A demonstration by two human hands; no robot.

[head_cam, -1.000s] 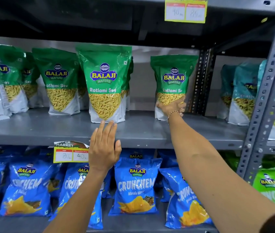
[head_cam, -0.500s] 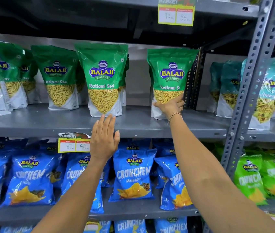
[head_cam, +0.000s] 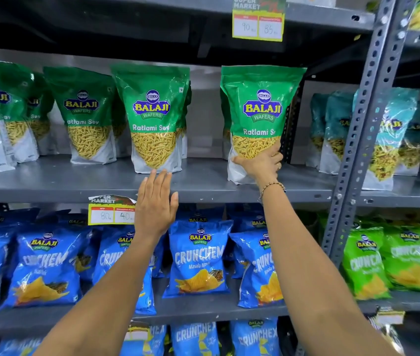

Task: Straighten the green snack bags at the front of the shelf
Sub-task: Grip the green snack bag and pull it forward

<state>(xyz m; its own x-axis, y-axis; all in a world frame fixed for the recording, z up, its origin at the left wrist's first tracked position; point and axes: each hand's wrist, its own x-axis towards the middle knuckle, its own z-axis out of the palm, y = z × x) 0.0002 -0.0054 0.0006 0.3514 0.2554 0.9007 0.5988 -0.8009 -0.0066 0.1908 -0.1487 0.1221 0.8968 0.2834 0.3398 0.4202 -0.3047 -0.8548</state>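
My right hand [head_cam: 261, 164] gripped the lower front of the rightmost green snack bag [head_cam: 260, 116], which stood near the front edge of the grey shelf [head_cam: 203, 187]. My left hand [head_cam: 155, 201] was flat and empty, fingertips just below the middle green bag [head_cam: 153, 119]. I judged that a hard tug could tip the tall bag forward off the edge, or knock the bags behind it.

Both arms outstretched, left hand [head_cam: 155, 201] flat with fingers together, right hand [head_cam: 260, 163] in a curled grip.
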